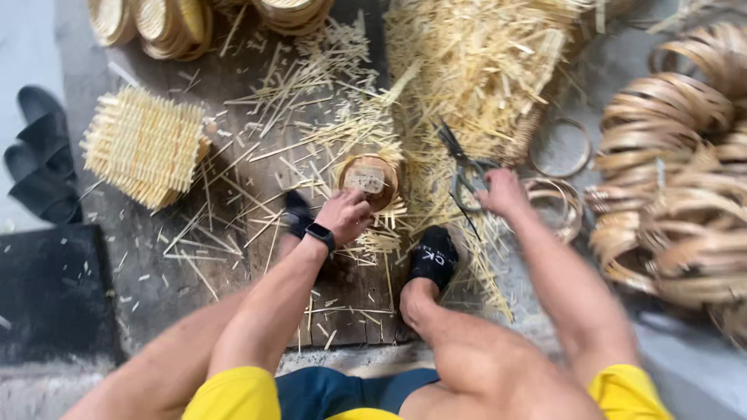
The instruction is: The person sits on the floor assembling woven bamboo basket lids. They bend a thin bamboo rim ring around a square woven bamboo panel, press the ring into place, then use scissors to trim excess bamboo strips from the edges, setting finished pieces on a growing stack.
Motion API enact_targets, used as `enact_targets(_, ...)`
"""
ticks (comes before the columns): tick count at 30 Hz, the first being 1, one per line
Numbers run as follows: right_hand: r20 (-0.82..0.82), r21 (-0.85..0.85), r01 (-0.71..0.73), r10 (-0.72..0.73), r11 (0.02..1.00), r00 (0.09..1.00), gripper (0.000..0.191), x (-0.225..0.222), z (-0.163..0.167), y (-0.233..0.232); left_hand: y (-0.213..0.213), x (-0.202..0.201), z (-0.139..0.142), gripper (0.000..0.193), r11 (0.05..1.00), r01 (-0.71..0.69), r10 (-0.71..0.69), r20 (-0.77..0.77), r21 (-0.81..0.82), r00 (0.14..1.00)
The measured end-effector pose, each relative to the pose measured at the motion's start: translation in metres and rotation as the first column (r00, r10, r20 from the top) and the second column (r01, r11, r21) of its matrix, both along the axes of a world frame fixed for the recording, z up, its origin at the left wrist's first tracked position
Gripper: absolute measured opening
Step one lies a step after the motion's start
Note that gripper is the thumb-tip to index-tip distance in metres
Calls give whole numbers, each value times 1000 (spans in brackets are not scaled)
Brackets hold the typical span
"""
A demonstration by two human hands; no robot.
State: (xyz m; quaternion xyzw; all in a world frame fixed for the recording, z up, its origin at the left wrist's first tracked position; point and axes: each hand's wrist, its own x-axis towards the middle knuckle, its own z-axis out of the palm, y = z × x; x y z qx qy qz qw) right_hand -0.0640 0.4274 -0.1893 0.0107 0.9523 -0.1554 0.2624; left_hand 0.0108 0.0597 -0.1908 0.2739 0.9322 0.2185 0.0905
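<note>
Left hand [345, 215]: fingers closed on the near rim of a small round basket [369, 180], pinning it to the wooden board [257, 179]; a dark watch sits on the wrist.
Right hand [502, 192]: curled around the handles of the scissors [461, 165], blades pointing away and up-left.
Basket: between the 2 hands, just ahead of the 2 socked feet, with loose strips poking out round it.
Done: judging by the stock around, several finished round pieces [156, 23] are stacked at top left, and a woven mat [144, 145] lies left of the board.
Left: a big heap of strips [475, 70] and many hoops [669, 171] at right look unused.
Label: a small pale rectangular patch on the basket's middle, too blurred to make out.
</note>
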Motion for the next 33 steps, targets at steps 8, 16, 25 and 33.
enact_targets(8,166,74,84,-96,994,981,84,-23,-31,-22,52,-33,-19,108,653,-752,742,124,91,659)
enact_targets(16,247,-276,195,-127,941,961,60,-4,-26,-28,50,-51,-46,120,773,-566,578,49,287,815)
enact_targets(25,414,-766,530,-353,363,839,48,40,11,-113,24,-43,-59,110,854,-492,498,6,167,867)
enact_targets(33,606,-383,533,-230,754,761,50,35,-6,-107,20,-29,-42,101,754,-552,553,110,356,826)
